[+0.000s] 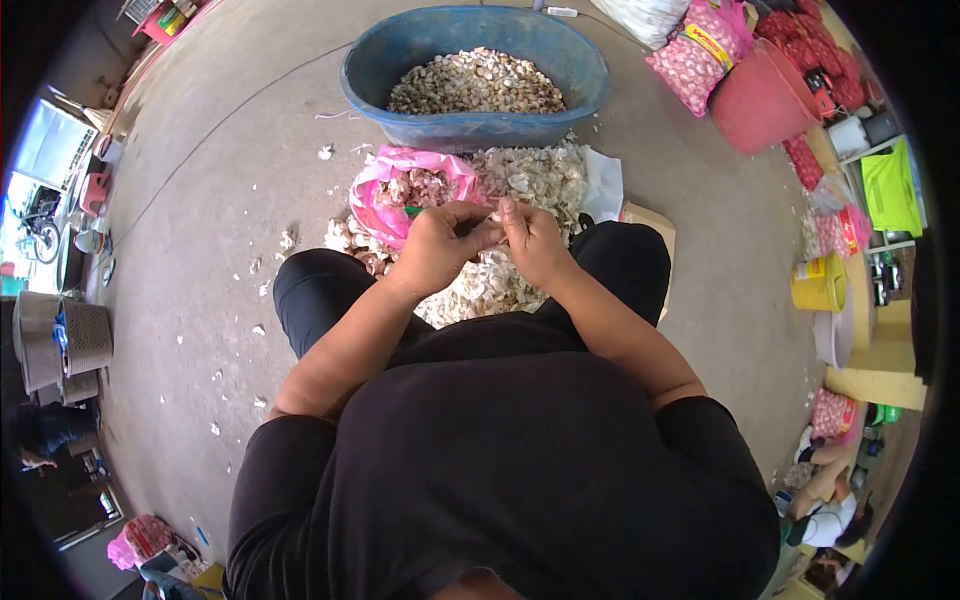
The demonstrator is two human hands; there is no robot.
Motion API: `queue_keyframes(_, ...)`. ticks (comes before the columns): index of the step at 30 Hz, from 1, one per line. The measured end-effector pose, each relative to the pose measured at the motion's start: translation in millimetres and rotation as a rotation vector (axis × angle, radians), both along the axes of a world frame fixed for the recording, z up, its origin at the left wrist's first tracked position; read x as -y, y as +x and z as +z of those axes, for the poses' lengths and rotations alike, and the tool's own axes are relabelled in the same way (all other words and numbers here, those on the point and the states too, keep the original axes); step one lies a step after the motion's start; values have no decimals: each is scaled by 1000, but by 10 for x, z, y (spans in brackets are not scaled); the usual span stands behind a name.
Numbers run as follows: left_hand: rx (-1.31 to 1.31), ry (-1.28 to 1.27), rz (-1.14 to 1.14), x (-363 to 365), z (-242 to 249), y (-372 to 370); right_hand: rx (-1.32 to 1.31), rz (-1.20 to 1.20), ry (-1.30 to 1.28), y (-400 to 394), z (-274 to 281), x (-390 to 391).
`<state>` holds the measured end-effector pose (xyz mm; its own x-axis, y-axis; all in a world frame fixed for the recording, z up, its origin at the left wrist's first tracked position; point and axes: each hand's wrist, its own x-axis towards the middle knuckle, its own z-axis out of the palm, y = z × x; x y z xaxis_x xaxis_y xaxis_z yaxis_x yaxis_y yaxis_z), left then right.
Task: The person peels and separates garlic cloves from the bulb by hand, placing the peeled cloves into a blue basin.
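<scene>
My left hand [440,248] and my right hand [540,242] meet between my knees, fingers closed and fingertips together. A small pale bit shows between them, too small to name for sure. At the far side of my left hand a narrow green piece [412,211] sticks out; the rest of it is hidden. Just beyond, an opened pink plastic bag [368,192] holds reddish-brown garlic [420,187]. Below and around my hands lies a heap of pale garlic skins [485,290]. Farther off stands a blue tub [465,130], partly filled with garlic cloves [480,82].
Loose skins are scattered over the concrete floor [210,250]. Cardboard [652,222] lies by my right knee. Pink net bags of garlic [695,60] and a red bucket [765,100] stand far right. A yellow bucket [820,283] and another person [830,515] are along the right side.
</scene>
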<state>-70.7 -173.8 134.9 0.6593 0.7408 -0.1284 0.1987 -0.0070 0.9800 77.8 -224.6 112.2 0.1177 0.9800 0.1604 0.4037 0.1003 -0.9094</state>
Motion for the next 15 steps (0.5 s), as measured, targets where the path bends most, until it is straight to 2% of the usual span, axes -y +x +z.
queue_keyframes(2, -1, 132, 35, -11, -42, -10, 137, 35, 15, 17, 74, 1)
queue_keyframes(4, 58, 4, 60, 18, -15, 5, 328, 72, 35, 39, 121, -7)
queue_keyframes(7, 111, -95, 72, 1, -48, 2, 214, 43, 7, 29, 93, -6)
queue_keyframes(11, 222, -174, 135, 71, -110, 29, -152, -12, -59, -25, -72, -20)
queue_keyframes(13, 379, -297, 157, 76, -191, 45, -320, -58, -130, -33, -97, -22)
queue_keyframes(15, 468, -383, 173, 84, -201, 57, -803, -8, -276, -56, -25, 12)
